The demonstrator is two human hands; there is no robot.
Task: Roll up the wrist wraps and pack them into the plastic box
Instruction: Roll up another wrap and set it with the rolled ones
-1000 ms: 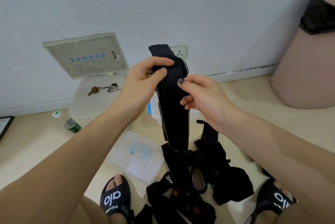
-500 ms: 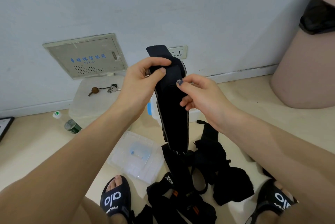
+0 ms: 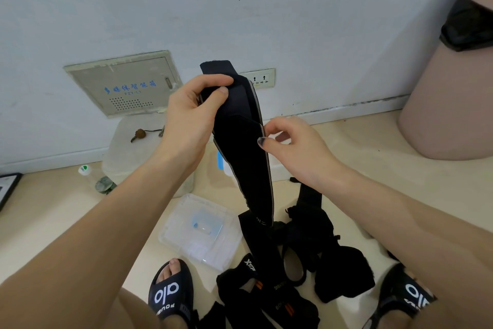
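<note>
A long black wrist wrap (image 3: 246, 158) hangs upright in front of me, its lower end trailing onto the floor. My left hand (image 3: 190, 120) grips its folded top end between thumb and fingers. My right hand (image 3: 290, 147) pinches the wrap's right edge a little lower, thumb on the front face. Under it, a heap of other black wraps (image 3: 301, 270) lies on the floor between my feet. The clear plastic box (image 3: 186, 243) sits open-side up on the floor just left of the heap, with a blue label showing through it.
A white lidded tub (image 3: 125, 152) with keys on top stands against the wall, a plastic bottle (image 3: 98, 179) lying beside it. A pink bin (image 3: 448, 104) stands at the right. My black sandals (image 3: 170, 296) frame the heap.
My right hand has slid down the wrap's right edge, away from my left hand. The left hand keeps hold of the top end.
</note>
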